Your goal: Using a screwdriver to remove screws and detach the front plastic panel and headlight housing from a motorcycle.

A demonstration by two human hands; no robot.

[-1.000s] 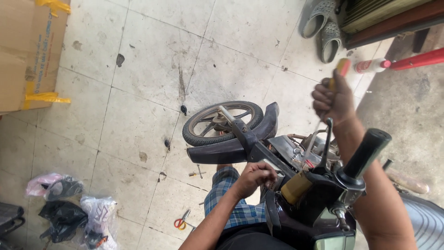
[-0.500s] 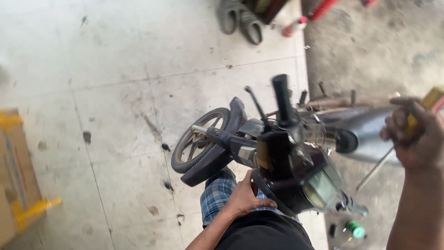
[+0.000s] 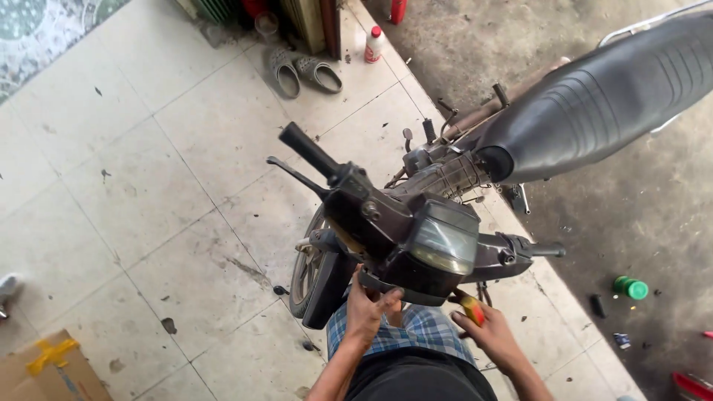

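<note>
A stripped black motorbike stands right in front of me, its handlebar head (image 3: 416, 238) with a cloudy instrument panel turned toward me. My left hand (image 3: 369, 310) presses up against the underside of that head. Fingers spread, it holds nothing I can make out. My right hand (image 3: 490, 338) sits just under the right handlebar, closed on a screwdriver (image 3: 471, 307) with a yellow and red handle. The shaft is hidden behind the head. The front wheel (image 3: 306, 271) points down-left, and the long black seat (image 3: 601, 96) runs off to the upper right.
A pair of grey sandals (image 3: 304, 72) and a small red-capped bottle (image 3: 373, 44) lie at the top. A green cap (image 3: 630, 287) and small dark parts sit on the concrete at right. A cardboard box (image 3: 52, 371) fills the lower left corner. Screws dot the tiles.
My right hand has come down from high on the right to under the handlebar head, still holding the screwdriver. The camera view has swung, so the bike now appears turned with the seat visible.
</note>
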